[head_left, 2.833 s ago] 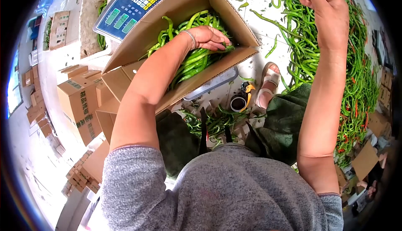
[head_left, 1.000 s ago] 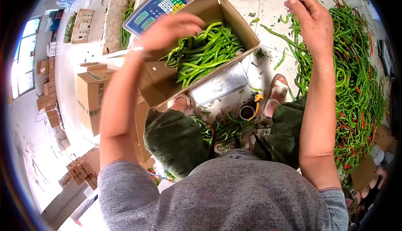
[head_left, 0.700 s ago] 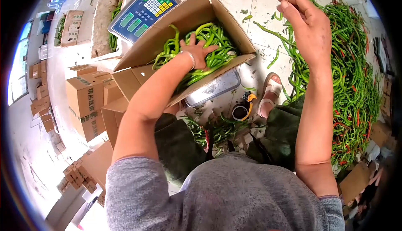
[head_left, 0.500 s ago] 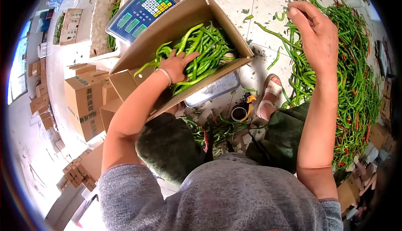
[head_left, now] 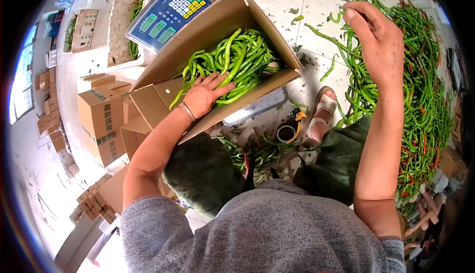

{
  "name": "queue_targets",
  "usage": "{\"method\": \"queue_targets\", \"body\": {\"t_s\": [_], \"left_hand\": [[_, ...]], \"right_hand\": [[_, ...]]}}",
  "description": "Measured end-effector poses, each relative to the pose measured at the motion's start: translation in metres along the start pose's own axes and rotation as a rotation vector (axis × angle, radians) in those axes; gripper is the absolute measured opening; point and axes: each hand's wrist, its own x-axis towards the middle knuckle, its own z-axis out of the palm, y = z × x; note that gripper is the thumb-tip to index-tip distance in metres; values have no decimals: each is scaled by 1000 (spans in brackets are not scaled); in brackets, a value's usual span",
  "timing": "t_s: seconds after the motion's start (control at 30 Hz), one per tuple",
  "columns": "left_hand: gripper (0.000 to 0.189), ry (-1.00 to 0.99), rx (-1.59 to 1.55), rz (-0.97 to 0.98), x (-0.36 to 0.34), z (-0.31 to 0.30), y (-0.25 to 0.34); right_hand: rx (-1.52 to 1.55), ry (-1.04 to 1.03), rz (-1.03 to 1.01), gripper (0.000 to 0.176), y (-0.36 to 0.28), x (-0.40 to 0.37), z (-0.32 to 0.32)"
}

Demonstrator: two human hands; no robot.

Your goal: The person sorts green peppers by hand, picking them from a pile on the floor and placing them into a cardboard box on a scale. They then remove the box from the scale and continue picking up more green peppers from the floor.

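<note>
Long green chili peppers [head_left: 242, 58] fill an open cardboard box [head_left: 168, 65] that sits tilted on a weighing scale [head_left: 168, 13]. My left hand [head_left: 203, 95] lies on the peppers at the box's near left side, fingers spread and palm down. A bracelet circles that wrist. To the right, my right hand [head_left: 378, 40] hangs over the edge of a big pepper heap [head_left: 415, 110]. Its fingers curl loosely, with the thumb close to the index finger, and nothing shows in them.
A tape dispenser [head_left: 297, 117] and a dark roll [head_left: 285, 133] lie on the floor by my sandalled foot [head_left: 324, 107]. Loose peppers [head_left: 262, 154] lie between my legs. Closed cartons [head_left: 101, 124] stand at left, beyond them a foam box [head_left: 123, 23].
My left hand has drawn back slightly toward the near side of the box and lies flatter on the peppers. The right hand has barely moved.
</note>
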Motion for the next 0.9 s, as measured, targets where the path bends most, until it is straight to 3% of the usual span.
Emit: {"method": "queue_targets", "body": {"t_s": [0.2, 0.43, 0.53, 0.63, 0.7, 0.83, 0.9], "left_hand": [[51, -54, 112, 112, -10, 8, 0], [50, -8, 146, 112, -10, 8, 1], [53, -19, -168, 95, -10, 2, -4], [57, 296, -586, -60, 0, -22, 1], [65, 490, -1214, -183, 4, -43, 6], [69, 340, -1866, -164, -23, -95, 5], [68, 333, -2030, -165, -40, -107, 7]], "right_hand": [[3, -14, 7, 27, -3, 0, 2], [29, -11, 3, 27, -2, 0, 4], [12, -13, -9, 28, -1, 0, 3], [21, 22, -32, 25, -2, -1, 2], [43, 15, -24, 24, -5, -2, 3], [133, 9, -33, 21, -8, -4, 5], [139, 12, -33, 19, -11, -3, 3]]}}
